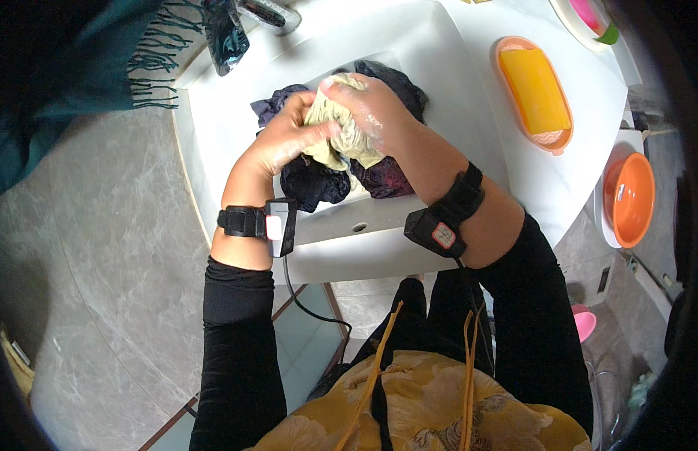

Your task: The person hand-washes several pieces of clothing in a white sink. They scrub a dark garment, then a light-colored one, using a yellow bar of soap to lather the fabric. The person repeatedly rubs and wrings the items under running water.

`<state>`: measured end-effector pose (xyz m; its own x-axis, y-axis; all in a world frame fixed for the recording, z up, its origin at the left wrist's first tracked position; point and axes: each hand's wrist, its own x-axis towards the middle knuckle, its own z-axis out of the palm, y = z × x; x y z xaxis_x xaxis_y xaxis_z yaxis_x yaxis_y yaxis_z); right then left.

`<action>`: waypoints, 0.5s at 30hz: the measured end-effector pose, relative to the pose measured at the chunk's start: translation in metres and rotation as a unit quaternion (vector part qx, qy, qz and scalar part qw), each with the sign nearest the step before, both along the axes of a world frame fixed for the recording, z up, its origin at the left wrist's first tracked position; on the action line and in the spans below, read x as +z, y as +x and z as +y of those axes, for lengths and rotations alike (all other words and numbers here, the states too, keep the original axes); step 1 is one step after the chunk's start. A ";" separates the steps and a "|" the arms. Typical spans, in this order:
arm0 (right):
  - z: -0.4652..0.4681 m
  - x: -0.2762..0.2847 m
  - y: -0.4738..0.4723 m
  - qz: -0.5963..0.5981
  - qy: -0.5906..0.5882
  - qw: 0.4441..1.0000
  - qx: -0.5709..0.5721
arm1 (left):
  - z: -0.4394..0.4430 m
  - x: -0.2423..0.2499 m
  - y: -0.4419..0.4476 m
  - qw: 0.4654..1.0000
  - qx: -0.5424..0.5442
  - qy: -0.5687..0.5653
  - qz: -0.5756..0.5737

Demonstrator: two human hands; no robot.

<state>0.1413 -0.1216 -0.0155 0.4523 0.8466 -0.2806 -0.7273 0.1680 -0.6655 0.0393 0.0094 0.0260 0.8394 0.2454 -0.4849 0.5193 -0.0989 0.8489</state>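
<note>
Both of my hands are closed around a wet, pale yellow cloth (349,132) held bunched over a white sink basin (456,73). My left hand (292,135) grips its left side, with the thumb lying across the fabric. On the other side my right hand (377,107) folds over the top and right of the cloth, its skin shiny and wet. Dark bunched clothes lie below in the basin: a black piece (315,183), a dark maroon piece (385,177), a purplish piece (275,104) and a dark grey piece (399,84). The cloth's underside is partly hidden.
A chrome faucet (270,16) stands at the back left. On the right counter lies a yellow soap bar (535,90) in a peach soap dish (562,144). An orange basin (631,200) sits farther right. A fringed teal cloth (101,73) hangs at upper left. Cables run from both strapped-on wrist devices.
</note>
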 end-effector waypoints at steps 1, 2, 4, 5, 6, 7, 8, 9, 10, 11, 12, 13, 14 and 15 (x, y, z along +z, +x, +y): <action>0.000 0.000 0.000 0.031 0.004 0.999 -0.007 | 0.003 -0.002 -0.005 0.998 -0.023 -0.019 0.053; 0.000 0.001 0.002 0.045 0.023 0.998 -0.024 | 0.005 -0.005 -0.011 0.999 -0.001 -0.035 0.042; 0.000 0.002 0.002 0.088 0.062 0.994 -0.019 | 0.010 -0.012 -0.022 0.997 0.057 -0.024 0.039; 0.000 0.003 0.001 0.113 0.087 0.990 -0.013 | 0.011 -0.014 -0.027 0.996 0.086 -0.005 0.034; 0.000 0.004 0.000 0.107 0.098 0.989 -0.009 | 0.011 -0.015 -0.030 0.994 0.105 0.002 0.008; 0.001 0.005 -0.002 0.102 0.081 0.991 -0.020 | 0.010 -0.015 -0.033 0.990 0.143 0.012 -0.012; 0.001 0.005 -0.003 0.100 0.078 0.992 -0.025 | 0.009 -0.014 -0.034 0.985 0.167 0.009 -0.050; 0.002 0.006 -0.003 0.099 0.086 0.991 -0.036 | 0.008 -0.011 -0.034 0.976 0.198 0.011 -0.091; 0.002 0.006 -0.004 0.096 0.057 0.993 -0.037 | 0.005 -0.007 -0.034 0.970 0.218 0.026 -0.105; 0.004 0.006 -0.004 0.054 0.024 0.997 -0.042 | 0.004 -0.003 -0.032 0.967 0.218 0.025 -0.126; 0.004 0.006 -0.004 0.015 -0.009 0.999 -0.047 | 0.001 0.001 -0.032 0.962 0.232 0.028 -0.145; 0.005 0.006 -0.004 -0.022 -0.052 0.997 -0.049 | -0.001 0.005 -0.030 0.954 0.252 0.030 -0.163; 0.006 0.005 -0.005 -0.001 -0.030 0.998 -0.049 | -0.003 0.009 -0.029 0.953 0.258 0.032 -0.158; 0.007 0.004 -0.005 0.000 -0.025 0.998 -0.061 | -0.007 0.009 -0.027 0.954 0.239 0.077 -0.163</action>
